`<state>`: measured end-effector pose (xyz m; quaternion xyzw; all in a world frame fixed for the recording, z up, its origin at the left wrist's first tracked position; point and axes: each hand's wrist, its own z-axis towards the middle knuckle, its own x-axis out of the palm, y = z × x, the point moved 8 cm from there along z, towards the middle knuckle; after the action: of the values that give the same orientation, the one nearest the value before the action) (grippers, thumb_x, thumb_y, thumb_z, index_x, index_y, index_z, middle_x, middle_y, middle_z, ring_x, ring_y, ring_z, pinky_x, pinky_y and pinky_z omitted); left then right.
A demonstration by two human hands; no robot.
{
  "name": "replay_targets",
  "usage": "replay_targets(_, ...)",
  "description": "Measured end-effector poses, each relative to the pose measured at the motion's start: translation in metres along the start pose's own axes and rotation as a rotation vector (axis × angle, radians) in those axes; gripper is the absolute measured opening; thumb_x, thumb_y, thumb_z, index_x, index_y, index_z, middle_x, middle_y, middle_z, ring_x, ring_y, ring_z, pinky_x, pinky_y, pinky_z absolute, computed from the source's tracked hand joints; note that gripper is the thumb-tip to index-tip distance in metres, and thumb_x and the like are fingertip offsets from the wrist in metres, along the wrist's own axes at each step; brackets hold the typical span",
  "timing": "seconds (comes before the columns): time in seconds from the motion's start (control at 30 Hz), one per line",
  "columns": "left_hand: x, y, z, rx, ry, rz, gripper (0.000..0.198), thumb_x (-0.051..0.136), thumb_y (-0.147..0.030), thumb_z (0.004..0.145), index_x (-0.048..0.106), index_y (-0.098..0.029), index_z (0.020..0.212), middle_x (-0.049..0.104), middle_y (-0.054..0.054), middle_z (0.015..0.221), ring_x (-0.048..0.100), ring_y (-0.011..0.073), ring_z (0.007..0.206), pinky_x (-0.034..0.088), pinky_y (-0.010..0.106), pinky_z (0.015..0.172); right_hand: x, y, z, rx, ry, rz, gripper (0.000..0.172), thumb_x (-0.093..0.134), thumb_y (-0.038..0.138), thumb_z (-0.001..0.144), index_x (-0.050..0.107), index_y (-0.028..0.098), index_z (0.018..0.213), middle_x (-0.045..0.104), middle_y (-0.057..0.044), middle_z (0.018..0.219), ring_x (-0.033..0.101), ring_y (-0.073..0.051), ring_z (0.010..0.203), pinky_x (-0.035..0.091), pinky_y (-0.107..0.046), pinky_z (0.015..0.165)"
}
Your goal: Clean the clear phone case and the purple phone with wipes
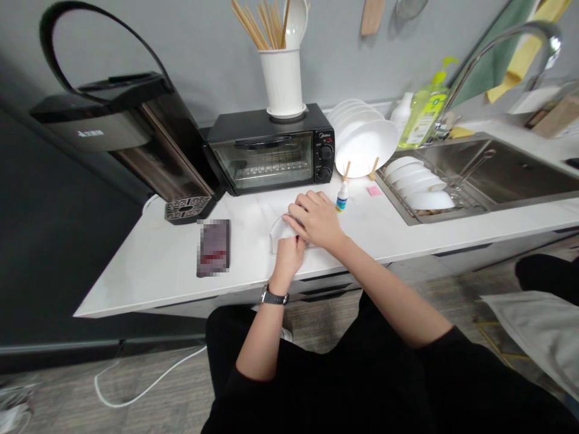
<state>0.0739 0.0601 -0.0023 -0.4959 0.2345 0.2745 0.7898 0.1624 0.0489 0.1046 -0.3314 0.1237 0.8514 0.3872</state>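
Observation:
Close together at the counter's front, both hands are on a clear, curved object [275, 234] with a whitish part; its exact shape is hidden. My left hand [289, 256], with a dark watch on its wrist, is closed at the object's near side, what it grips being covered. Over the object's top lies my right hand [316, 222], its fingers bent and pressed together; what is under them cannot be made out. A small white bottle [342, 198] with a blue and yellow label stands just beyond my right hand. Beside it lies a pink pad [374, 191].
Behind the hands is a black toaster oven [271, 160] carrying a white utensil holder [284, 81]. A tall dispenser [154, 144] and a dark, pixelated flat item [214, 248] are at left. White plates [366, 147], a green soap bottle [423, 114] and the sink [497, 175] are at right.

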Motion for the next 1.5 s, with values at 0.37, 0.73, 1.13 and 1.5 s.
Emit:
replay_targets(0.37,-0.003,-0.02,-0.005,0.004,0.093,-0.013,0.014,0.057,-0.033,0.101,0.065,-0.022,0.102,0.068,-0.001,0.078,0.061,0.015,0.068,0.04,0.024,0.066,-0.022,-0.06,-0.023,0.484,-0.229,0.134,0.046,0.041,0.046,0.108,0.049,0.024,0.068,0.052,-0.001,0.067,0.049,-0.018,0.068,0.031,-0.032,0.064)
replay_targets(0.73,-0.071,0.018,-0.025,-0.099,-0.216,-0.146,0.025,0.074,-0.042,0.09,0.068,-0.022,0.102,0.076,0.001,0.092,0.071,0.0174,0.083,0.052,0.025,0.08,0.01,-0.03,-0.055,0.335,-0.032,0.307,0.039,0.032,0.034,0.113,0.067,0.019,0.102,0.07,-0.01,0.098,0.061,-0.023,0.092,0.047,-0.035,0.086)
replay_targets(1.13,-0.03,0.017,-0.029,-0.136,0.068,-0.036,0.01,0.062,-0.021,0.088,0.072,-0.018,0.091,0.074,0.002,0.08,0.066,0.0168,0.073,0.044,0.024,0.068,0.022,0.018,-0.069,0.296,0.095,0.171,0.034,0.04,0.031,0.11,0.064,0.015,0.128,0.07,-0.014,0.128,0.051,-0.031,0.137,0.025,-0.058,0.124)
replay_targets(1.5,-0.037,0.002,-0.035,-0.069,0.053,0.011,0.017,0.064,-0.032,0.093,0.074,-0.023,0.102,0.077,0.002,0.089,0.066,0.0167,0.076,0.044,0.025,0.072,0.012,-0.026,-0.082,0.427,0.107,0.012,0.034,0.045,0.044,0.107,0.065,0.017,0.108,0.069,-0.014,0.105,0.059,-0.033,0.111,0.039,-0.055,0.112)
